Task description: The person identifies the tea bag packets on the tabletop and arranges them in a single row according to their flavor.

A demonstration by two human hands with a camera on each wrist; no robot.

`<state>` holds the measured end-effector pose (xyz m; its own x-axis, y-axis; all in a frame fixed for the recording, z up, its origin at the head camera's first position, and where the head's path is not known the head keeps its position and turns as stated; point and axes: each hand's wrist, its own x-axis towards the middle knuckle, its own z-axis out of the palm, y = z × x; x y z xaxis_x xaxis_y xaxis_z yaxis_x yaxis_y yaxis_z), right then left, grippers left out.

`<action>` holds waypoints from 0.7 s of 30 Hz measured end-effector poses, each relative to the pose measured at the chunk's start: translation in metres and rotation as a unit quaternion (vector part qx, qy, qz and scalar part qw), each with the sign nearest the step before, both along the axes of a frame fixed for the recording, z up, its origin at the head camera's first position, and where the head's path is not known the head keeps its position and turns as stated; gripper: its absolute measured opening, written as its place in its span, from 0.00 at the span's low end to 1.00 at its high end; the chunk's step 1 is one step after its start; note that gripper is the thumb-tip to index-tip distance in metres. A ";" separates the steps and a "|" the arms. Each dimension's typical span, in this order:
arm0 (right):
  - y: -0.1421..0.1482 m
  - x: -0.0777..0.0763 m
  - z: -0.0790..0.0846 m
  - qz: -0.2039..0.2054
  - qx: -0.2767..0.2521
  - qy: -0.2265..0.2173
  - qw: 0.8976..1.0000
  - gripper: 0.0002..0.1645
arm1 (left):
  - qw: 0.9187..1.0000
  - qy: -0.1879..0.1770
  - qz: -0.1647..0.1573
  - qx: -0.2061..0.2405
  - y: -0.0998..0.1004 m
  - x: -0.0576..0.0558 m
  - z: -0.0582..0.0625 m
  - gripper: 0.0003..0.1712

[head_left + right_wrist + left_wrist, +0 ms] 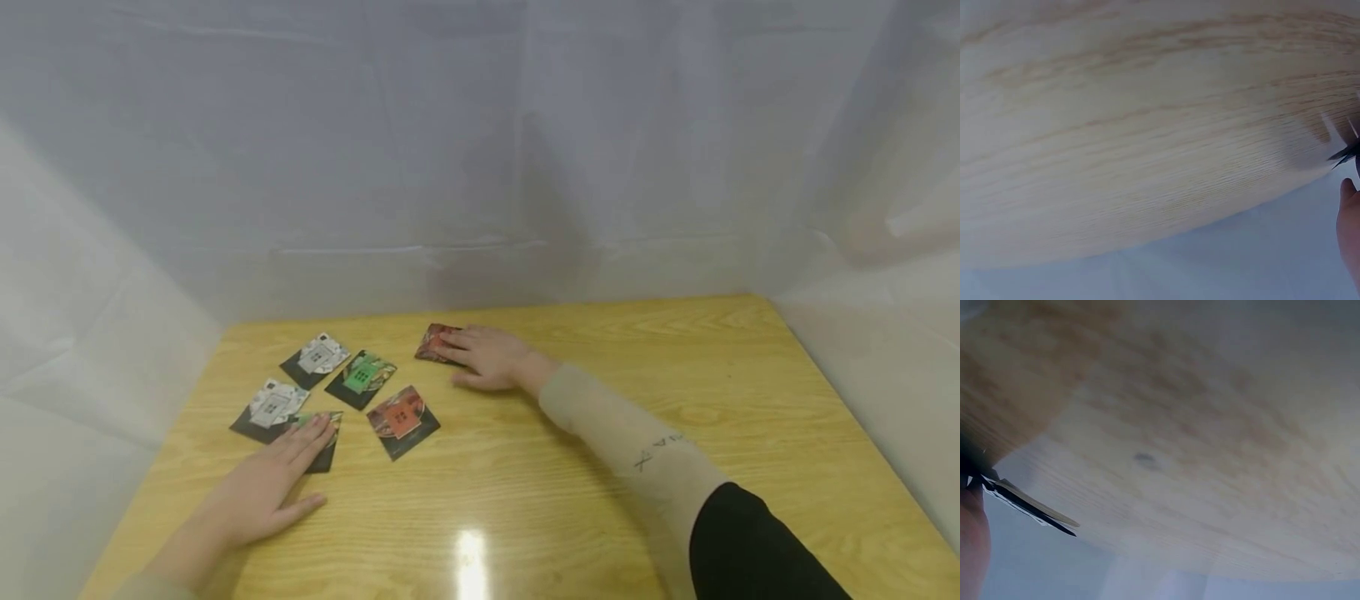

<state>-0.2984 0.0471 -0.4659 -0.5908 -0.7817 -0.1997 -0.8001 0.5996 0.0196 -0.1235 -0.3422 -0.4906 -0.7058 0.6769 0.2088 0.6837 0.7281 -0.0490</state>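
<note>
My left hand [258, 492] lies with straight fingers on a flat green-and-black square packet [324, 457], covering much of it. Under the fingers of my right hand [487, 358], near the table's back edge, is a dark red patterned packet [429, 343], partly hidden. Between the hands lies a red-and-black packet [403, 421], turned at an angle. The left wrist view shows thin packet edges [1029, 508] beside a bit of the left hand [971, 544]. At the right wrist view's edge, part of the right hand [1350, 228] appears near a dark packet corner [1342, 155].
Two white-and-black packets, one farther back [315, 360] and one nearer [270, 410], lie at the left. Beside the farther one is another green-and-black packet [361, 379]. A pale sheet [480, 167] hangs behind and beside the wooden table [562, 517].
</note>
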 end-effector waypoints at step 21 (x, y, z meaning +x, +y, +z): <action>0.035 0.004 -0.009 0.028 -0.028 0.008 0.999 0.49 | 1.000 -0.006 0.010 -0.006 0.000 -0.004 -0.001 0.55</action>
<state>-0.2944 0.0821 -0.4744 -0.5484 -0.8235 -0.1452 -0.8323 0.5543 0.0002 -0.1275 -0.3425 -0.4920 -0.7210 0.6656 0.1926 0.6703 0.7404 -0.0493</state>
